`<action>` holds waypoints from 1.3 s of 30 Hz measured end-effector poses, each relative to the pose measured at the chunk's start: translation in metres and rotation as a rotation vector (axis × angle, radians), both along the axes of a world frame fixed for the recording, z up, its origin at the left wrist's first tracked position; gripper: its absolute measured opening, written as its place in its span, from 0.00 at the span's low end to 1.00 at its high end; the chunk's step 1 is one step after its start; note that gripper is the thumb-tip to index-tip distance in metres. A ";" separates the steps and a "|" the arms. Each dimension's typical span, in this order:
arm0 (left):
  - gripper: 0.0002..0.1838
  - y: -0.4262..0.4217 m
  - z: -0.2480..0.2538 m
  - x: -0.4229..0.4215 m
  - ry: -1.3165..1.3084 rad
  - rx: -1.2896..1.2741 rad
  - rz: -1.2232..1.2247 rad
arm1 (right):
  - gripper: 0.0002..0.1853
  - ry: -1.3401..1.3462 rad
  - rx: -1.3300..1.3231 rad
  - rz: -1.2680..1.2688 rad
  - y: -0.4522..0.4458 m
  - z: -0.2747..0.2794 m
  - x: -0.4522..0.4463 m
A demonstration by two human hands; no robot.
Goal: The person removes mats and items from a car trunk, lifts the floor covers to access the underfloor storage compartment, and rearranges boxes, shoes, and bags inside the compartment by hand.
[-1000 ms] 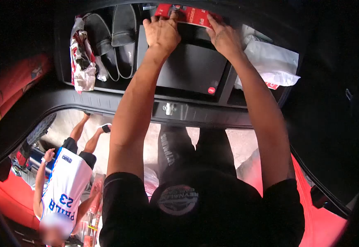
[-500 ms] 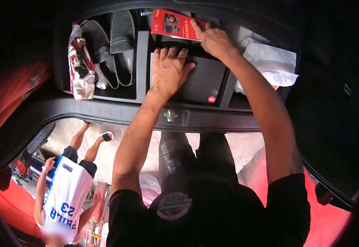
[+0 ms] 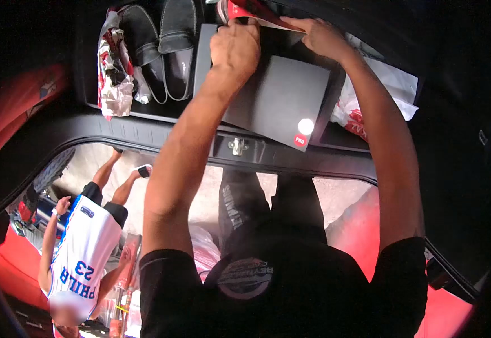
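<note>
The red dashcam packaging (image 3: 244, 9), a printed red piece with a pale lower edge, is tipped up at the top of the view, partly cut off. My left hand (image 3: 235, 48) is closed on its lower edge, fingers curled and partly hidden. My right hand (image 3: 324, 39) grips its right end, with the index finger stretched along the edge. Below them a flat black box (image 3: 273, 101) with a red "PRO" sticker and a shiny round spot lies askew across the middle compartment and its front rim. Neither hand appears to touch that box.
Black shoes (image 3: 175, 42) and crumpled red-and-white wrapping (image 3: 114, 79) fill the left compartment. A white plastic bag (image 3: 389, 84) lies in the right one. A metal latch (image 3: 237, 146) sits on the trunk sill (image 3: 189, 152). Behind, a person in a white jersey (image 3: 85, 242) stands at lower left.
My left hand has moved from the black box up to the red packaging, which has tipped and shifted up. The black box now sits rotated, nearer the sill. My right hand moved up and right.
</note>
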State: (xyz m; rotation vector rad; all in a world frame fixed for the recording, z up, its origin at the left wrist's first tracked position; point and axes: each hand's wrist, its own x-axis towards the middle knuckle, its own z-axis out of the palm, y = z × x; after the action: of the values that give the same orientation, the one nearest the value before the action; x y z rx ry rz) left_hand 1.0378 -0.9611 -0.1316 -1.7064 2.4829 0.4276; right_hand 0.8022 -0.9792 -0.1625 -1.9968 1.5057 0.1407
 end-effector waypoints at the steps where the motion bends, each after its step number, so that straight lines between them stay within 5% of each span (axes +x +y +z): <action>1: 0.11 -0.010 -0.006 0.001 -0.046 -0.020 -0.058 | 0.37 -0.013 0.035 -0.008 -0.003 0.005 0.000; 6: 0.10 -0.048 -0.032 0.013 0.014 -0.015 -0.352 | 0.32 -0.010 0.081 -0.081 0.015 0.006 -0.001; 7: 0.09 -0.052 -0.031 0.007 -0.160 0.043 -0.392 | 0.31 -0.041 0.058 -0.107 0.017 0.009 0.000; 15: 0.09 -0.044 -0.010 0.011 -0.075 0.203 -0.305 | 0.32 -0.034 0.005 -0.146 0.046 0.033 0.005; 16: 0.09 -0.038 -0.006 0.018 -0.038 0.073 -0.396 | 0.33 0.000 -0.015 -0.153 0.048 0.033 0.006; 19: 0.07 -0.016 0.015 0.018 0.013 -0.026 -0.272 | 0.30 -0.102 0.038 -0.185 0.051 0.065 0.005; 23: 0.07 -0.001 0.011 0.029 0.164 -0.087 -0.130 | 0.39 -0.049 -0.089 -0.180 0.068 0.059 0.006; 27: 0.09 -0.007 -0.024 0.046 0.548 -0.165 -0.173 | 0.33 -0.042 -0.034 -0.159 0.064 0.062 0.008; 30: 0.05 -0.015 -0.030 0.042 0.383 -0.073 -0.220 | 0.32 -0.023 -0.072 -0.094 0.059 0.072 0.009; 33: 0.08 -0.007 -0.014 0.040 0.519 -0.150 -0.161 | 0.31 -0.042 0.105 -0.119 0.051 0.095 0.008; 36: 0.14 0.014 -0.034 0.049 0.602 -0.369 -0.140 | 0.32 -0.091 -0.069 -0.125 0.082 0.110 0.004; 39: 0.20 0.021 -0.020 0.032 0.710 -0.128 0.053 | 0.33 -0.140 -0.003 -0.259 0.098 0.125 -0.002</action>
State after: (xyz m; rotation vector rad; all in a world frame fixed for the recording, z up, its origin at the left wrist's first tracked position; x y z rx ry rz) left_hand 1.0693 -0.9404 -0.1512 -1.9226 2.9779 1.0620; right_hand 0.8007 -0.8814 -0.0372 -1.7550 1.6557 -0.1064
